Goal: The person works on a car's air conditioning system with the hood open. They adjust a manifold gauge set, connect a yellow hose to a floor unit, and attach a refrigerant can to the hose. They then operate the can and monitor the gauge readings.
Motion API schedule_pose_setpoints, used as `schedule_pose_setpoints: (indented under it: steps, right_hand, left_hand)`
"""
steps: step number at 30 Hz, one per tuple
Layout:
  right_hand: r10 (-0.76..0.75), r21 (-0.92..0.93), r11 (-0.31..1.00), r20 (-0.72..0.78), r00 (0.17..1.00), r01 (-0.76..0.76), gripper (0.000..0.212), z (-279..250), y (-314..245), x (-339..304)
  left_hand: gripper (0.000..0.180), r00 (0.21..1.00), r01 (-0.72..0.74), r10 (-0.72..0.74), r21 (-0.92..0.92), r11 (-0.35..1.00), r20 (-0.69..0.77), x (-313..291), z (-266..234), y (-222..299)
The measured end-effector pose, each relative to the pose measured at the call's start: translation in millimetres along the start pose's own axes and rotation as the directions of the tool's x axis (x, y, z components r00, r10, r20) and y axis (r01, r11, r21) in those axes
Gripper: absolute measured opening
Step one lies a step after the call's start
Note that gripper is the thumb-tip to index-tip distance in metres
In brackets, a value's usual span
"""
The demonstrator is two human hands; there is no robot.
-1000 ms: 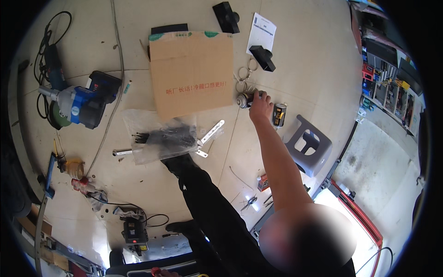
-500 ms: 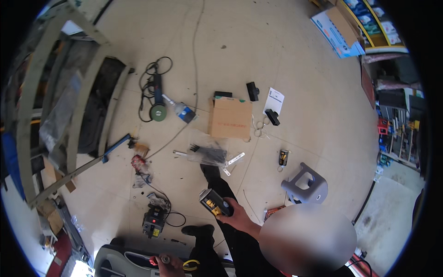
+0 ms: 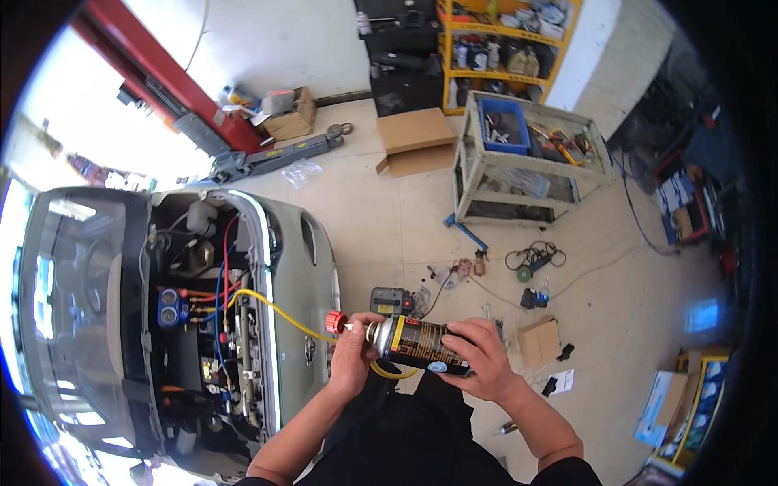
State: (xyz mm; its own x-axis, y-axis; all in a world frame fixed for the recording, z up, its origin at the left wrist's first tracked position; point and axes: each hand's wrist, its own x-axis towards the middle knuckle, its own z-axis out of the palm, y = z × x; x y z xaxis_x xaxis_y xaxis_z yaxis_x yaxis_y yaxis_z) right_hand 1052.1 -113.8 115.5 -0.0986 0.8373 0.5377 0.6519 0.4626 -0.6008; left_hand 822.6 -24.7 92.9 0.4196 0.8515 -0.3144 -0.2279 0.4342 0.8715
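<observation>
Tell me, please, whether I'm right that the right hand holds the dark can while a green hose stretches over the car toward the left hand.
The hose is yellow, not green, in the head view; the right hand holds the dark can, and the hose stretches over the car toward the left hand.

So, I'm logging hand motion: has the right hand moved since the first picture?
Yes: judged against the cardboard box, the right hand has moved from close beside it toward the car, and holds a black can.
</observation>
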Motion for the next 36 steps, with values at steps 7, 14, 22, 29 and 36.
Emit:
schedule_pose_setpoints:
  steps: [7, 14, 22, 29, 36]
  right_hand:
    - [-0.211, 0.036, 0.977, 0.218, 0.953, 0.208, 0.069, -15, -40, 73]
    - [0.149, 0.242, 0.915, 0.539, 0.829, -0.322, 0.073, -4, -73, 107]
    - [-0.726, -0.091, 0.604, 0.347, 0.594, 0.792, 0.056, 24, -92, 139]
    - [0.087, 0.028, 0.988, 0.724, 0.684, -0.155, 0.068, 45, -99, 157]
    - [0.104, 0.296, 0.71, 0.853, 0.511, -0.639, 0.07, 103, -77, 164]
  left_hand:
    - [0.032, 0.978, -0.211, 0.211, -0.058, 0.976, -0.006, -47, -27, 39]
    - [0.026, 0.959, -0.265, 0.265, 0.02, 0.964, -0.103, -78, -50, 55]
    - [0.031, 0.926, -0.319, 0.332, 0.094, 0.943, -0.181, -74, -83, 33]
    - [0.031, 0.864, -0.435, 0.446, 0.1, 0.895, -0.233, -87, -99, 45]
    - [0.037, 0.904, -0.322, 0.251, -0.162, 0.933, -0.347, -78, -139, 18]
